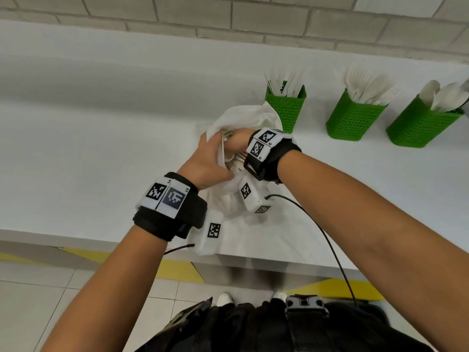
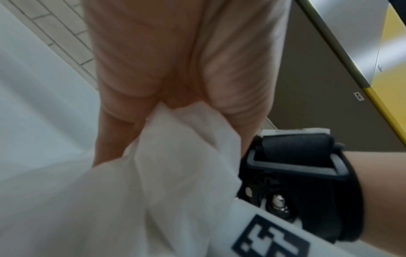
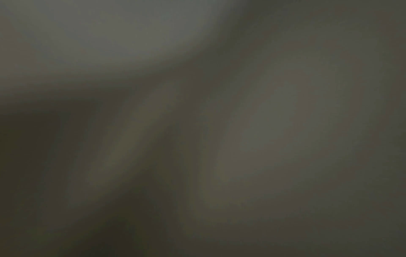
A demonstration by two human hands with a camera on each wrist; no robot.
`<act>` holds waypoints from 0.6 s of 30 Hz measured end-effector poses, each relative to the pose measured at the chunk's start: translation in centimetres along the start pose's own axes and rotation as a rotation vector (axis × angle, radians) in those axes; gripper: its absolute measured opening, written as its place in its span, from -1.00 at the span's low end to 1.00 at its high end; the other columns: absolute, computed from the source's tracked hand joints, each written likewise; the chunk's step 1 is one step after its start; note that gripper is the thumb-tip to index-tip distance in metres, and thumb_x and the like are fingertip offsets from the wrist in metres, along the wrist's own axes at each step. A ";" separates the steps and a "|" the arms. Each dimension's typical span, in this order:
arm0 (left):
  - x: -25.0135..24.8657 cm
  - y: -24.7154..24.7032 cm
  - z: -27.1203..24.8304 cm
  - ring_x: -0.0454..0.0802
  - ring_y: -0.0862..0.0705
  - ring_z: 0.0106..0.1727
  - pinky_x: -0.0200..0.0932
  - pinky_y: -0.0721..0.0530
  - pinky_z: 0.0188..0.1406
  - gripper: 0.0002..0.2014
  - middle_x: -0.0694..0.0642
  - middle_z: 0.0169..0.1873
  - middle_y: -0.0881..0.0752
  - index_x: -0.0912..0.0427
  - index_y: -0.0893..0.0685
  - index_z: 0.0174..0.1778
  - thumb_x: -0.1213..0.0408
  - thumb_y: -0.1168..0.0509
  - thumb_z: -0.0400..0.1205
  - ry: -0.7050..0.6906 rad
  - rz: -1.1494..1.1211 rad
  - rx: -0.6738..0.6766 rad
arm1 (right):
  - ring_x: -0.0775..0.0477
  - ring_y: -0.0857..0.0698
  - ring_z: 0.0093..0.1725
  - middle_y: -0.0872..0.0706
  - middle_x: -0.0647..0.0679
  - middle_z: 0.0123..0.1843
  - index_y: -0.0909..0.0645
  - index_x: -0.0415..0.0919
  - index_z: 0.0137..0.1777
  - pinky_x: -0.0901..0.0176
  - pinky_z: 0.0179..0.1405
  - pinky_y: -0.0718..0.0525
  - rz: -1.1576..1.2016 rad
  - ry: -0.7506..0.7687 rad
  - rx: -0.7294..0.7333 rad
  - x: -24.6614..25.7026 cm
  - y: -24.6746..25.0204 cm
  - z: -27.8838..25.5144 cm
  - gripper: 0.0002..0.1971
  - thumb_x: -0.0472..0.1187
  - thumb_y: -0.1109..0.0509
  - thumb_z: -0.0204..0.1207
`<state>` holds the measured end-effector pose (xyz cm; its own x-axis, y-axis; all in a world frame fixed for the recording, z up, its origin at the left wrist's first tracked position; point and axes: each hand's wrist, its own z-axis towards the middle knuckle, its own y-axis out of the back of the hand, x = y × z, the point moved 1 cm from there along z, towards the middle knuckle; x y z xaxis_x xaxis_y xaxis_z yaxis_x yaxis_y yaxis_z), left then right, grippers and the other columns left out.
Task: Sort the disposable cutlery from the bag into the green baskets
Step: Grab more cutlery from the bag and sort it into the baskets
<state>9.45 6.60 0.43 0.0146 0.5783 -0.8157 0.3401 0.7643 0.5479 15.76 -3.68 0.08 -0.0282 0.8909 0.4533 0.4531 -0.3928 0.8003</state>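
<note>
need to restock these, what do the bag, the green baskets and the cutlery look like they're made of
Bag: thin white fabric or paper-like nonwoven; it creases softly in the left hand, matte.
Green baskets: moulded plastic by the look, with rows of small holes and a slight sheen.
Cutlery: off-white and matte, probably plastic or a plant-based kind; the frames cannot settle which.

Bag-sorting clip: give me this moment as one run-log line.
left hand grips bag mouth | right hand inside bag, grasp hidden | three green baskets part-filled

Three green baskets (image 1: 285, 107) (image 1: 355, 118) (image 1: 418, 125) of white cutlery; one white bag (image 1: 243, 118); two hands (image 1: 205, 161) (image 1: 238, 141); one tabletop (image 1: 101, 148).
</note>
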 end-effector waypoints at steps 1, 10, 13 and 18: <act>0.1 0.1 0.0 -0.09 -0.38 0.19 -0.27 -0.41 0.09 -0.18 0.08 0.42 -0.24 0.04 -0.18 0.57 0.54 -0.37 0.44 0.000 -0.002 0.003 | -0.12 -0.50 0.39 -0.59 -0.19 0.32 -0.51 -0.28 0.36 0.11 0.34 -0.38 0.009 -0.001 0.015 -0.1 0.0 0.1 -0.67 -0.23 -0.24 0.63; 0.8 0.2 0.7 0.05 -0.39 0.16 -0.18 -0.39 0.09 -0.36 0.17 0.39 -0.26 -0.02 -0.24 0.56 0.34 -0.29 0.56 0.088 -0.002 -0.077 | -0.19 -0.65 0.22 -0.69 -0.24 0.18 -0.62 -0.34 0.21 -0.05 0.30 -0.59 0.230 -0.029 0.079 0.2 -0.6 1.1 -0.69 -0.29 -0.38 0.48; 0.7 0.3 1.1 0.21 -0.27 0.48 -0.02 -0.34 0.38 -0.53 0.22 0.50 -0.18 0.02 -0.36 0.51 0.19 -0.20 0.65 0.087 0.166 -0.216 | -0.17 -0.64 0.25 -0.65 -0.25 0.28 -0.55 -0.36 0.32 0.04 0.28 -0.59 0.260 -0.072 0.079 0.1 -0.4 0.8 -0.65 -0.34 -0.29 0.54; -0.5 1.1 1.6 0.20 -0.01 0.60 0.15 -0.31 0.49 -0.55 0.16 0.59 -0.01 0.06 -0.53 0.40 0.28 -0.32 0.56 -0.001 0.368 -0.274 | -0.08 -0.57 0.08 -0.69 -0.21 0.01 -0.60 -0.39 0.09 0.29 -0.09 -0.55 0.230 -0.053 0.111 0.0 0.5 -0.8 -0.82 -0.37 -0.20 0.60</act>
<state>11.35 6.67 1.17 0.0887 0.8255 -0.5575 0.0505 0.5552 0.8302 15.26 -4.01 0.81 0.1324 0.7929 0.5948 0.5376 -0.5616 0.6289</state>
